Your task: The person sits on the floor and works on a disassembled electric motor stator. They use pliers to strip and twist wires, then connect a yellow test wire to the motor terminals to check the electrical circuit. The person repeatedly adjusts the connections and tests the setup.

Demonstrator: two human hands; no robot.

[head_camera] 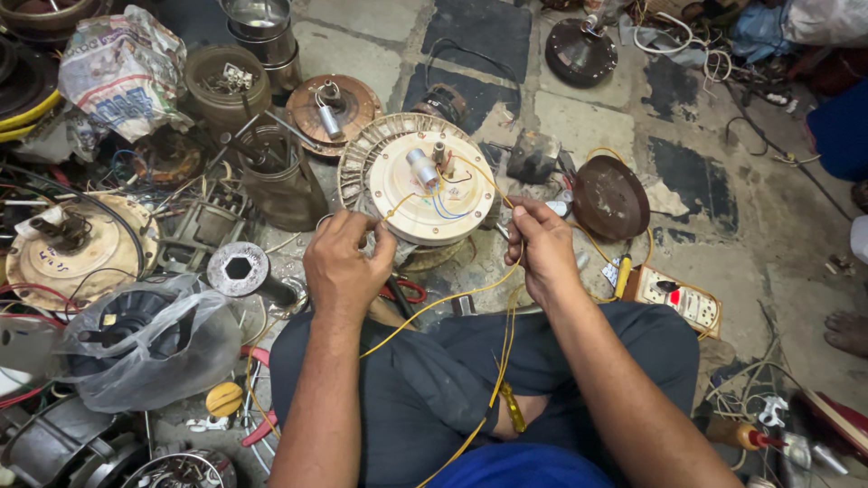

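While a cream fan motor point(425, 181) sits on the cluttered floor point(723, 208) just beyond the seated person's knees, the left hand point(346, 267) pinches a yellow wire point(434, 307) at the motor's near-left rim and the right hand point(542, 248) grips yellow wires at its right, near a switch board point(680, 300).

a repair workshop is showing here: fan motors point(77, 248), loose wires point(683, 41) and a socket board point(678, 303) are lying across the stone floor point(579, 117).
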